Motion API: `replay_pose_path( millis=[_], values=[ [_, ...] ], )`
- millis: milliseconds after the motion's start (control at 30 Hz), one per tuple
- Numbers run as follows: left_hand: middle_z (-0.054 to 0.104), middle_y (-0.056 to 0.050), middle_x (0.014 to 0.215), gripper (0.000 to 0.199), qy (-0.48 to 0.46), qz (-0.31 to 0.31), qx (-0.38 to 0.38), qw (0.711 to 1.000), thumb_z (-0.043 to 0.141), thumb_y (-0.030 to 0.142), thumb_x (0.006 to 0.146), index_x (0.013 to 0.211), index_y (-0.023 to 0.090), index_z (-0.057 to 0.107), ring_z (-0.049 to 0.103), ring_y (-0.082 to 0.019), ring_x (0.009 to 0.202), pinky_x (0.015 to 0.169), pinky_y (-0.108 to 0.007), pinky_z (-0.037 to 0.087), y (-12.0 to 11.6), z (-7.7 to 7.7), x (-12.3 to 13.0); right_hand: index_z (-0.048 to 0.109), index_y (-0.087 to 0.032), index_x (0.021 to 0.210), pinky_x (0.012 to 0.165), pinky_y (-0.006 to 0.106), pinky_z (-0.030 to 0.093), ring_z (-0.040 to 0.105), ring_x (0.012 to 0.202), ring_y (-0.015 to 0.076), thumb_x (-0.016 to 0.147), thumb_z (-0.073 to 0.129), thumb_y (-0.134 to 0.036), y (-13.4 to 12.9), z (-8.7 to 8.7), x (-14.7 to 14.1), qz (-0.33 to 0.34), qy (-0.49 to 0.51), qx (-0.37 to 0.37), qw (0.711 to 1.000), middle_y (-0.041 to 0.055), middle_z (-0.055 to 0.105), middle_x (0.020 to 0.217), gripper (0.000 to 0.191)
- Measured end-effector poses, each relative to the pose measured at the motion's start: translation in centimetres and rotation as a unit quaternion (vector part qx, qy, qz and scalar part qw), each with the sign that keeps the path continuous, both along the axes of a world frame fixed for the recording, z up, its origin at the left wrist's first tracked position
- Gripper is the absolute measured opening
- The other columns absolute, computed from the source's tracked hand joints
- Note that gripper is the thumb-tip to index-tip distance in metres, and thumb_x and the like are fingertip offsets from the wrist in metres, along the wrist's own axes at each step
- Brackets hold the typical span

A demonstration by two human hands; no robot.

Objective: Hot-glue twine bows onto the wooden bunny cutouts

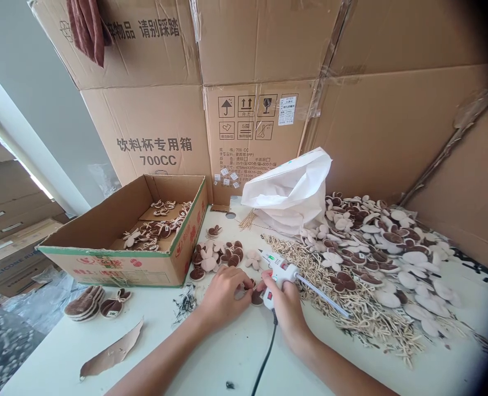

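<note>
My right hand [290, 311] is closed round a white hot glue gun [281, 271], its nozzle pointing up and left and a clear glue stick [326, 297] jutting from the back. Beside it my left hand [227, 291] pinches a small brown and cream fabric piece [257, 297], partly hidden by the fingers. Some right-hand fingers also come close to that piece; whether they touch it I cannot tell. Just beyond both hands lie several brown and cream petal-shaped fabric pieces [210, 256] and a single cream flower piece [252, 258].
An open cardboard box [124, 269] at the left holds finished-looking pieces with thin ties. At right lie a heap of short beige cord pieces [351, 308] and a pile of fabric flowers [392, 242]. A white bag [289, 190] stands behind. The black power cable [266, 357] runs toward me.
</note>
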State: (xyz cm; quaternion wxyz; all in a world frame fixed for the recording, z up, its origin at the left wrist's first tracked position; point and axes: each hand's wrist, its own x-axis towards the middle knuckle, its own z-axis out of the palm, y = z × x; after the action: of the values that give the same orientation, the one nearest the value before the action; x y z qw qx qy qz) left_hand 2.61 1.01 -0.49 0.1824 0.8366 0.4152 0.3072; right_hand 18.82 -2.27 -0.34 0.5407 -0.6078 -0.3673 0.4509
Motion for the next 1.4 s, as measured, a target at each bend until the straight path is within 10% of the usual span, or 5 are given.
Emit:
replay_pose_path(
  millis=[833,1400],
  values=[
    [0.07,0.005,0.078,0.01,-0.016,0.057,-0.051,0.997,0.06,0.015,0.083,0.08,0.024,0.063,0.058,-0.015,0.07,0.073,-0.029,0.04,-0.5,-0.2,0.8,0.066,-0.018,0.062,0.055,0.029,0.034,0.042,0.055,0.0144,0.082,0.067,-0.052,0.3,-0.6,0.2,0.015,-0.012,-0.025,0.999,-0.0011,0.05,0.058,0.039],
    [0.076,0.001,0.08,0.01,0.007,-0.01,-0.004,1.0,0.065,0.019,0.08,0.086,0.025,0.07,0.068,-0.019,0.071,0.08,-0.037,0.044,-1.0,0.4,0.1,0.064,-0.019,0.062,0.054,0.03,0.035,0.045,0.055,0.0156,0.079,0.07,-0.05,0.1,-0.1,0.0,0.012,0.023,-0.01,1.0,0.0001,0.055,0.058,0.035]
  ],
)
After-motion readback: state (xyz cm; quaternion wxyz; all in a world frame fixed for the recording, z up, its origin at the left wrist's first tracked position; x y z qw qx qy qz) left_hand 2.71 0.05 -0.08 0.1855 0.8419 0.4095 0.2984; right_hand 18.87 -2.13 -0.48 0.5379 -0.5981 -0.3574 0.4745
